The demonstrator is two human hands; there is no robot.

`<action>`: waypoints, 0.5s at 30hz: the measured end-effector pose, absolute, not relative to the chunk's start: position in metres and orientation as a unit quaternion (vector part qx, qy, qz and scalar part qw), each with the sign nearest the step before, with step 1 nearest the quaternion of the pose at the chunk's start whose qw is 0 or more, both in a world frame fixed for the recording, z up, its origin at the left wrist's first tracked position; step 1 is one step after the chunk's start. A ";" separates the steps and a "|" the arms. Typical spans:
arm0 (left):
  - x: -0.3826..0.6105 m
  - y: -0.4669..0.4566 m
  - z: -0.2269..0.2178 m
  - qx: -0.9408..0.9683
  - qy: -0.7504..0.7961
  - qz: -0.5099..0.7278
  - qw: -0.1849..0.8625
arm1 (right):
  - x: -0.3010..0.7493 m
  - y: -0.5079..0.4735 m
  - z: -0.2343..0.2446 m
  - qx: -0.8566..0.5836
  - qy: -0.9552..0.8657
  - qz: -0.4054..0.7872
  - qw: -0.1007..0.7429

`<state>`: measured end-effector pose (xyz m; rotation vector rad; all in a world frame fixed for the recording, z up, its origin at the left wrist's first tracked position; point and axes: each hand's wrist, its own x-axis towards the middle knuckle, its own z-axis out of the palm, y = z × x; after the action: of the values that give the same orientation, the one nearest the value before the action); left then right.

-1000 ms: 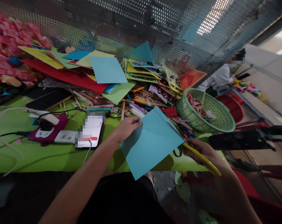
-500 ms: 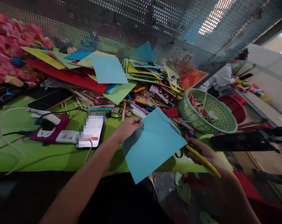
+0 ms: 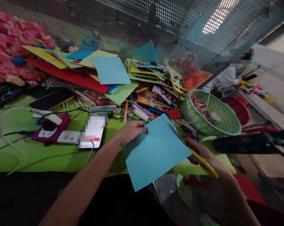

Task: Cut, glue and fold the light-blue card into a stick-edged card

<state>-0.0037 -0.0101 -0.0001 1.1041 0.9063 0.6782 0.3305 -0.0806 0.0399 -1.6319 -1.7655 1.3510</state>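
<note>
left hand: the left hand (image 3: 131,131) has thumb and fingers clamped together on the upper left edge of a blue paper sheet (image 3: 156,153).
right hand: the right hand (image 3: 204,153) is closed around yellow-handled scissors (image 3: 205,164); how far the fingers are spread inside the handle cannot be told.
blue paper sheet: tilted in front of the person, over the near edge of the green tabletop (image 3: 59,161), one corner pointing down past that edge.
scissors blade: a dark blade lies along the sheet's upper right edge; whether the blades are parted cannot be told.
left of the sheet: a phone (image 3: 91,131) with a lit screen, a cable at its lower end, and beside it a purple power strip (image 3: 64,123).
beyond the sheet: a heap of pens, sticks and coloured paper.
right side: a green plastic basket (image 3: 226,125) holding scraps; farther off, a person in white (image 3: 225,78).
</note>
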 end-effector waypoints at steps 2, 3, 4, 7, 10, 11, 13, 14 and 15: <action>-0.004 -0.010 0.000 0.494 0.406 0.307 0.705 | 0.323 -0.082 0.044 -0.589 -0.614 0.488 0.195; -0.004 -0.010 -0.001 0.492 0.406 0.308 0.706 | 0.320 -0.083 0.046 -0.593 -0.606 0.492 0.197; -0.003 -0.011 -0.001 0.490 0.405 0.308 0.708 | 0.317 -0.084 0.047 -0.597 -0.598 0.494 0.203; -0.003 -0.011 0.000 0.485 0.402 0.306 0.713 | 0.311 -0.084 0.049 -0.603 -0.579 0.502 0.222; -0.003 -0.011 0.001 0.484 0.402 0.307 0.714 | 0.309 -0.085 0.047 -0.608 -0.557 0.517 0.230; -0.004 -0.011 0.001 0.484 0.402 0.307 0.713 | 0.308 -0.086 0.046 -0.614 -0.546 0.521 0.233; -0.004 -0.011 0.002 0.486 0.402 0.307 0.713 | 0.306 -0.089 0.045 -0.625 -0.527 0.524 0.238; -0.004 -0.011 0.002 0.486 0.402 0.307 0.713 | 0.306 -0.090 0.045 -0.630 -0.520 0.524 0.240; -0.004 -0.011 0.001 0.487 0.401 0.307 0.713 | 0.305 -0.091 0.045 -0.634 -0.517 0.523 0.241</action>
<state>-0.0042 -0.0108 0.0015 1.0789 0.8898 0.6797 0.3052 -0.0915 0.0454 -1.7342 -1.4130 1.4295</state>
